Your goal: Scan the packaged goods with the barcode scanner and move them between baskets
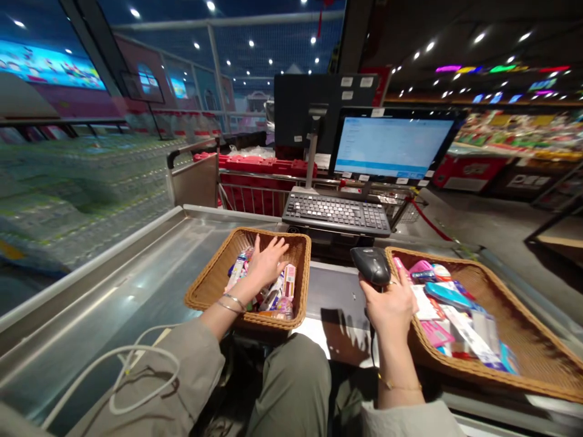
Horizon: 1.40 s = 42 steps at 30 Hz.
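Observation:
My left hand (pixel 267 262), fingers spread and palm down, hovers over the left wicker basket (pixel 207 284). Nothing shows in its grasp, and it hides part of the small packaged goods (pixel 288 282) lying inside. My right hand (pixel 389 303) is closed around a black barcode scanner (pixel 371 264), whose head tilts to the left. That hand is beside the near-left rim of the right wicker basket (pixel 531 315). Boxes and blister packs fill this basket's left part, among them a blue pack (pixel 449 295) and a pink pack (pixel 436 334).
Both baskets stand on a metal checkout counter (pixel 150 267). A black keyboard (pixel 337 212) and a lit monitor (pixel 392 145) are at the back. Behind them is a metal cart (pixel 255 197) with red crates. A white cable (pixel 136 349) loops by my left sleeve.

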Tool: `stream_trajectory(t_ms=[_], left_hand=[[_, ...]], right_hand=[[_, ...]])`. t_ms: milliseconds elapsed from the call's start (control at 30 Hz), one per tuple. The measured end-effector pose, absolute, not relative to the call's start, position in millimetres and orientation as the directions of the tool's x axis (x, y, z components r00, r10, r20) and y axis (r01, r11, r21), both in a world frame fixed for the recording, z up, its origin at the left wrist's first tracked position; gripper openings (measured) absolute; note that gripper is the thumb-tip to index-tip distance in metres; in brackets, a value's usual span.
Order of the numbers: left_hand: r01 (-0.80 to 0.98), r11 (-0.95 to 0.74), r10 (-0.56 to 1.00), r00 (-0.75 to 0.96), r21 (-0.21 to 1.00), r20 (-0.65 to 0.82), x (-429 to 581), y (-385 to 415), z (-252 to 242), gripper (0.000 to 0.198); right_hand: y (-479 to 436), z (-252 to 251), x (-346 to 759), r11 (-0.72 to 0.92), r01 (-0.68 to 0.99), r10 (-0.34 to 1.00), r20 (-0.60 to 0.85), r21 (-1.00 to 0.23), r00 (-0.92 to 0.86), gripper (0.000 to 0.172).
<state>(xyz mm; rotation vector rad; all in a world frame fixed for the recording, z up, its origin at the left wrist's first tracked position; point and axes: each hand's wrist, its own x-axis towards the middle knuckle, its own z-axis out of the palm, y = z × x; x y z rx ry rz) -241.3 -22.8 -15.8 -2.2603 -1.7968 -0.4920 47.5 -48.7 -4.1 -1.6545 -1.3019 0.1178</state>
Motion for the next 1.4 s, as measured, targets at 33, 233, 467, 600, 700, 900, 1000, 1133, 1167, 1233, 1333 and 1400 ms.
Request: stream_trajectory(t_ms=[33, 233, 467, 600, 700, 900, 1000, 1133, 1167, 1233, 1333, 1400], left_hand=[[0.974, -0.223, 0.908, 0.196, 0.033, 0.370, -249, -23, -17, 0.043], [0.980, -0.198, 0.948, 0.191, 0.001, 0.254, -285, -24, -20, 0.043], [0.967, -0.251, 0.964, 0.254, -0.052, 0.072, -317, -26, -27, 0.042], [0.953, -0.296, 0.955, 0.293, -0.063, -0.045, -331, -24, -36, 0.047], [0.945, -0.325, 0.941, 0.319, -0.038, -0.112, -339, -19, -42, 0.044], [0.923, -0.384, 0.900, 0.379, 0.019, -0.216, -346, -13, -51, 0.012], [0.921, -0.388, 0.892, 0.379, 0.012, -0.245, -344, -12, -57, 0.013], [0.878, -0.478, 0.857, 0.466, -0.001, -0.217, -340, -10, -66, 0.015], [0.868, -0.496, 0.850, 0.484, -0.007, -0.208, -339, -10, -69, 0.016], [0.859, -0.512, 0.845, 0.500, -0.015, -0.191, -339, -9, -72, 0.016], [0.864, -0.503, 0.856, 0.496, -0.010, -0.147, -340, -10, -72, 0.011], [0.875, -0.483, 0.873, 0.480, -0.022, -0.090, -341, -11, -67, 0.008]], right_hand=[[-48, -5, 44, 0.063, 0.689, 0.784, 0.463, -0.722, 0.414, 0.047], [-47, -10, 26, 0.052, 0.703, 0.812, 0.440, -0.709, 0.383, 0.043], [-45, -18, 15, 0.090, 0.742, 0.831, 0.461, -0.665, 0.312, 0.040], [-44, -20, 12, 0.107, 0.737, 0.837, 0.461, -0.667, 0.296, 0.041], [-43, -22, 11, 0.114, 0.740, 0.834, 0.468, -0.663, 0.291, 0.042], [-41, -24, 12, 0.109, 0.752, 0.831, 0.474, -0.650, 0.289, 0.040], [-40, -25, 13, 0.101, 0.754, 0.836, 0.466, -0.650, 0.290, 0.041], [-41, -25, 12, 0.110, 0.739, 0.845, 0.454, -0.664, 0.283, 0.042], [-41, -25, 12, 0.109, 0.735, 0.845, 0.452, -0.669, 0.287, 0.043], [-41, -25, 13, 0.103, 0.729, 0.845, 0.447, -0.676, 0.295, 0.043], [-40, -25, 14, 0.103, 0.728, 0.845, 0.446, -0.678, 0.295, 0.042], [-39, -25, 15, 0.101, 0.728, 0.842, 0.448, -0.678, 0.301, 0.041]])
